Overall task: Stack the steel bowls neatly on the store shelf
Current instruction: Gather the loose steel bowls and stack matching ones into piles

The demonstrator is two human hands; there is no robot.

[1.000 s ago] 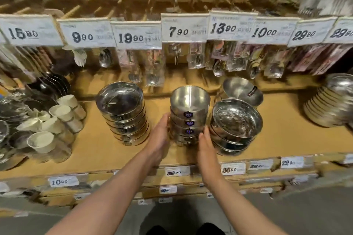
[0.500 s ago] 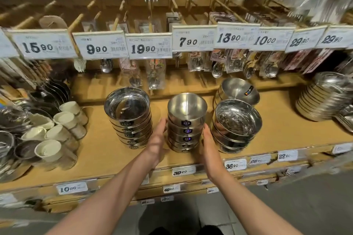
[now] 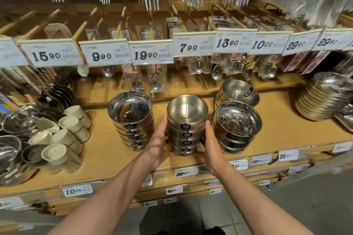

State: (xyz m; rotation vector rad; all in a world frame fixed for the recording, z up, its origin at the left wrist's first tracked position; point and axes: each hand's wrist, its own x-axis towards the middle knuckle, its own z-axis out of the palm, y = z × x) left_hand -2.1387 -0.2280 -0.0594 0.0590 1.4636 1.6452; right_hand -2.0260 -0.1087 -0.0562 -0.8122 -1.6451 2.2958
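Our left hand (image 3: 157, 146) at nine o'clock and right hand (image 3: 211, 147) at three cup the small steel bowl stack (image 3: 186, 126) on the shelf (image 3: 282, 129), fingers curved around it. We should press evenly, keeping rims aligned.

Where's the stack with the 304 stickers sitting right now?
In the head view, the 304 stack stands mid-shelf near the front edge, held between the left hand and right hand, with wider bowl stacks on either side.
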